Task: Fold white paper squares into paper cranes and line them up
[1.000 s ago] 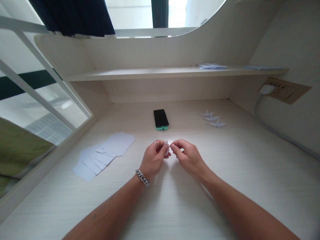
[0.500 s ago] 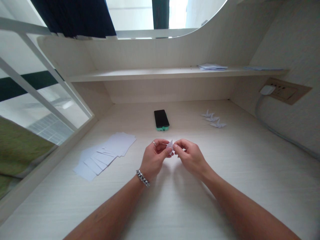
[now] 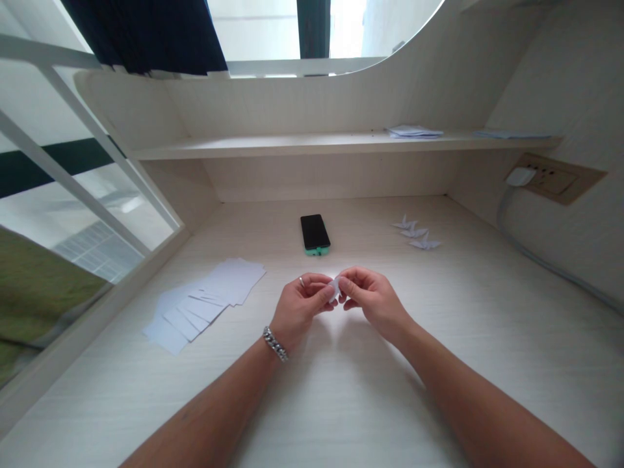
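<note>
Between my two hands is a small folded piece of white paper, mostly covered by fingers. My left hand, with a ring and a chain bracelet, pinches its left side between thumb and fingers. Thumb and forefinger of my right hand close on its upper right part. Beyond them to the right stand 3 small folded paper cranes in a slanting row. A fan of white paper sheets lies on the desk to the left.
A black phone with a green case edge lies beyond my hands. A shelf crosses the back, bearing a stack of papers. At the right wall, a white plug with a grey cable sits in a socket. White bars border the left side.
My right hand has shifted slightly up and left, its thumb now over the paper. The paper's pointed tip that stuck up between my hands no longer shows.
</note>
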`<state>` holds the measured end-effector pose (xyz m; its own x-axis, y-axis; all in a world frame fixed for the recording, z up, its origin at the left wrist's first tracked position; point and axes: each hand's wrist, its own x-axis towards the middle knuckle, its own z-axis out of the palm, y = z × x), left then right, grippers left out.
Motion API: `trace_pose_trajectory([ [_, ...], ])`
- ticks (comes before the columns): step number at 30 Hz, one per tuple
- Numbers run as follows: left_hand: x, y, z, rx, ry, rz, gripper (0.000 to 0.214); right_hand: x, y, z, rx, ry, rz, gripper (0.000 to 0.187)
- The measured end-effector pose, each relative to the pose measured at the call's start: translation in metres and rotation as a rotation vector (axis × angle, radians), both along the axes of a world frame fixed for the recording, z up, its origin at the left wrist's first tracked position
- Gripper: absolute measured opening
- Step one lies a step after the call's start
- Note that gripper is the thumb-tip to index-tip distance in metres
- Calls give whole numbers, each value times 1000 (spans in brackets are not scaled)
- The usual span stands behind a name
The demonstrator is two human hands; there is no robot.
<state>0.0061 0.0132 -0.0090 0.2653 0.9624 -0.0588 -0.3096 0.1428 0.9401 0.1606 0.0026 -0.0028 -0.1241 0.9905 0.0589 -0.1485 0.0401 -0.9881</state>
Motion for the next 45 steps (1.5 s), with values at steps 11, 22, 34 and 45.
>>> trace_pose_trajectory([
  [11, -4, 2, 2, -113, -122, -68, 29, -4, 0, -3, -102, 119, 15, 31],
  [22, -4, 1, 4, -128, -93, -80, 31, -5, 1, -7, -11, 105, -37, 28],
  [34, -3, 4, -2, -78, -71, -33, 28, -7, -3, -10, 216, -191, -171, 21],
  [45, -5, 7, -4, 247, 317, 150, 26, -5, 0, -12, 190, -191, -176, 16],
])
